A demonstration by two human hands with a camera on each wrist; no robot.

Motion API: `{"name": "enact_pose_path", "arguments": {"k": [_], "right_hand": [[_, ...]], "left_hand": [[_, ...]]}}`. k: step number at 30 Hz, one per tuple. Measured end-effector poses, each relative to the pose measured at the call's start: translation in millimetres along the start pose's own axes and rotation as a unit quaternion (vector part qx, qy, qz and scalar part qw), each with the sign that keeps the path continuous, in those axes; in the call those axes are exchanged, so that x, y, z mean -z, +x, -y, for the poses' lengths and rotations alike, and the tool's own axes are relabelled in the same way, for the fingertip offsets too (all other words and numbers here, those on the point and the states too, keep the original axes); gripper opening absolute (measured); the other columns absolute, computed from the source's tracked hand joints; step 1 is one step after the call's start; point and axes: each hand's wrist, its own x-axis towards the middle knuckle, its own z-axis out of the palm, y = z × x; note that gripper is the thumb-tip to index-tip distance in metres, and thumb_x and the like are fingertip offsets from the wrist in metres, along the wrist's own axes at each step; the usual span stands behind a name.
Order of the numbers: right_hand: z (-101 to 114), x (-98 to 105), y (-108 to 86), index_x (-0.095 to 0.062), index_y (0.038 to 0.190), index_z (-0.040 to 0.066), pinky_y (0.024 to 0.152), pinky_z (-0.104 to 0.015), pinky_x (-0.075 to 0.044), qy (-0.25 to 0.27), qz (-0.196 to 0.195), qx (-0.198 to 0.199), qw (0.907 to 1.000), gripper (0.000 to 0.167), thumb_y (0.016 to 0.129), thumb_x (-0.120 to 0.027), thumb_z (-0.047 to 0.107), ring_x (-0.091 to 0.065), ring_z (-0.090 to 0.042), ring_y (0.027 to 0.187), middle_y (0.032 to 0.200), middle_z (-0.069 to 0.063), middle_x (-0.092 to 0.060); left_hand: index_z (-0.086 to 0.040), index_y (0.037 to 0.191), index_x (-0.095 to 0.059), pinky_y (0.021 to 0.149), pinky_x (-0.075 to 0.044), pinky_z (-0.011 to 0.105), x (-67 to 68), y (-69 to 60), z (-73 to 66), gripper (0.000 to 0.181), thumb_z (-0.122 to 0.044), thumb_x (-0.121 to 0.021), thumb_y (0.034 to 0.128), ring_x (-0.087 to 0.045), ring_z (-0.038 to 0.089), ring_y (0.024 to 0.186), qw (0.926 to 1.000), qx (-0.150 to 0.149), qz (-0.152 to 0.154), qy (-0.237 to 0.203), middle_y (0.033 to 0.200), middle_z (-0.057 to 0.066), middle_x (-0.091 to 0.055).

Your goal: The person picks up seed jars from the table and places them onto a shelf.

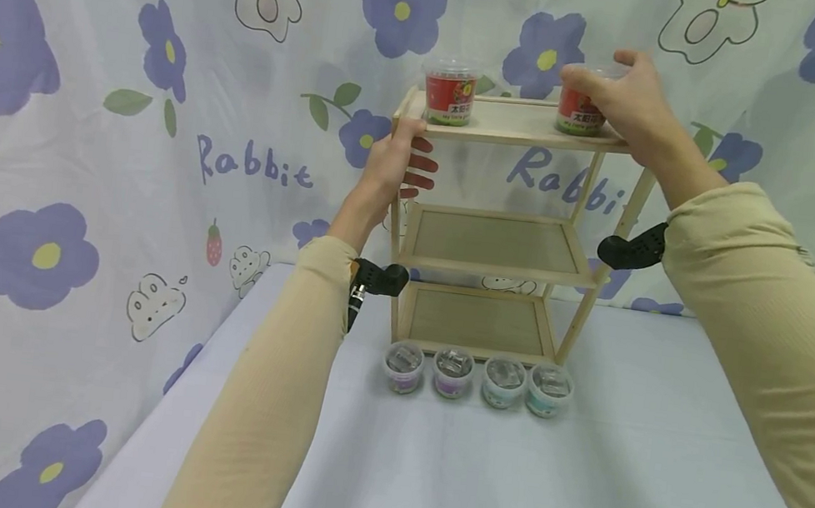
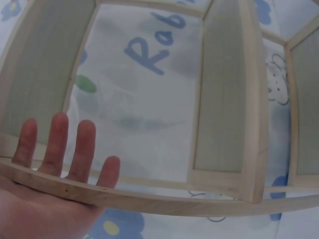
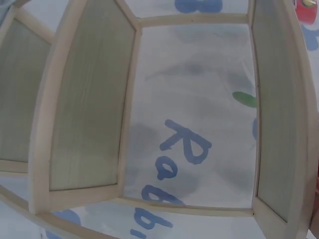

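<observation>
My right hand (image 1: 632, 99) grips a clear plastic cup (image 1: 578, 116) with a red and green label, thumb and fingers about its upper part, at the right end of the top board of a wooden shelf rack (image 1: 511, 138). At that board's left end stands a matching cup (image 1: 450, 95), upright with a clear lid. Just below it, my left hand (image 1: 391, 160) rests against the rack's front left post (image 2: 144, 200). In the left wrist view its fingers (image 2: 59, 142) reach straight past the post. The right wrist view shows mostly the rack's boards (image 3: 92, 99).
On the white table (image 1: 457, 478), several small lidded tubs stand in a row before the rack, among them a purple-labelled tub (image 1: 404, 368) and a turquoise-labelled tub (image 1: 550, 390). A flower-patterned curtain (image 1: 247, 68) hangs behind and at the left.
</observation>
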Motion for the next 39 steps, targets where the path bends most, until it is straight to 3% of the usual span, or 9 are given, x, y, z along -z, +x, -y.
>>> {"name": "enact_pose_path", "arguments": {"k": [9,13,20,24,28,32,36,39], "right_hand": [[-2.4,19.2,-8.7,-0.001,0.159,0.026,0.121,-0.036,-0.017,0.021,-0.034,0.013,0.9991,0.09,0.094,-0.06,0.049,-0.018,-0.02,0.151,0.165,-0.002,-0.012],[-5.3,31.1,-11.7,-0.005,0.158,0.028,0.121,-0.035,-0.016,0.04,-0.059,0.014,0.9974,0.087,0.094,-0.061,0.047,-0.02,-0.017,0.15,0.164,0.002,-0.017],[-13.7,50.3,-24.9,-0.019,0.155,0.03,0.116,-0.025,-0.022,0.121,-0.13,0.024,0.9838,0.083,0.09,-0.071,0.037,-0.034,-0.008,0.14,0.151,0.01,-0.036],[-24.8,57.6,-37.9,-0.023,0.152,0.026,0.111,-0.018,-0.027,0.201,-0.154,0.063,0.9652,0.081,0.088,-0.073,0.023,-0.036,-0.005,0.138,0.147,0.007,-0.037],[-41.9,59.6,-50.4,-0.028,0.149,0.022,0.109,-0.016,-0.03,0.289,-0.183,0.093,0.9351,0.08,0.084,-0.075,0.011,-0.036,-0.006,0.137,0.142,0.003,-0.039],[-65.6,56.0,-60.4,-0.032,0.146,0.019,0.104,-0.016,-0.035,0.327,-0.226,0.11,0.9111,0.077,0.082,-0.074,0.006,-0.041,-0.008,0.128,0.132,0.002,-0.042],[-96.3,48.1,-72.4,-0.033,0.145,0.017,0.103,-0.016,-0.034,0.348,-0.268,0.121,0.8902,0.075,0.082,-0.072,0.004,-0.043,-0.01,0.124,0.128,0.0,-0.042],[-121.8,38.3,-83.5,-0.03,0.145,0.016,0.108,-0.016,-0.028,0.353,-0.284,0.122,0.8829,0.075,0.084,-0.071,0.004,-0.041,-0.01,0.126,0.129,-0.001,-0.041]], "left_hand": [[-0.016,0.102,-0.059,0.076,-0.047,0.04,-0.3,0.4,0.7,0.042,-0.053,-0.04,0.0964,-0.069,0.03,0.086,1.0,-0.001,-0.001,0.003,0.098,0.008,-0.068],[-0.016,0.102,-0.059,0.08,-0.047,0.044,-0.6,0.1,-0.2,0.041,-0.052,-0.04,0.0967,-0.068,0.035,0.092,1.0,0.0,-0.002,0.002,0.099,0.009,-0.068],[-0.016,0.102,-0.059,0.086,-0.046,0.05,-1.2,1.2,1.0,0.042,-0.052,-0.04,0.0957,-0.068,0.034,0.09,1.0,-0.005,0.0,0.0,0.098,0.009,-0.068],[-0.016,0.103,-0.059,0.084,-0.047,0.048,-0.7,1.8,1.3,0.042,-0.052,-0.04,0.0958,-0.068,0.031,0.087,1.0,-0.008,-0.001,0.004,0.096,0.007,-0.067],[-0.016,0.104,-0.058,0.081,-0.047,0.044,0.7,1.4,1.5,0.042,-0.052,-0.039,0.0959,-0.068,0.034,0.091,0.9999,-0.007,-0.003,0.01,0.096,0.006,-0.067],[-0.016,0.105,-0.058,0.079,-0.047,0.042,1.2,0.7,1.3,0.043,-0.053,-0.039,0.096,-0.068,0.033,0.091,0.9999,-0.005,-0.003,0.011,0.096,0.006,-0.067],[-0.015,0.104,-0.058,0.083,-0.047,0.047,0.0,0.9,1.4,0.043,-0.053,-0.039,0.0959,-0.068,0.031,0.087,0.9999,-0.007,-0.003,0.011,0.095,0.006,-0.067],[-0.016,0.103,-0.058,0.085,-0.047,0.049,-1.1,1.4,1.5,0.042,-0.052,-0.039,0.0957,-0.068,0.032,0.089,0.9999,-0.007,-0.004,0.009,0.094,0.005,-0.067]]}}
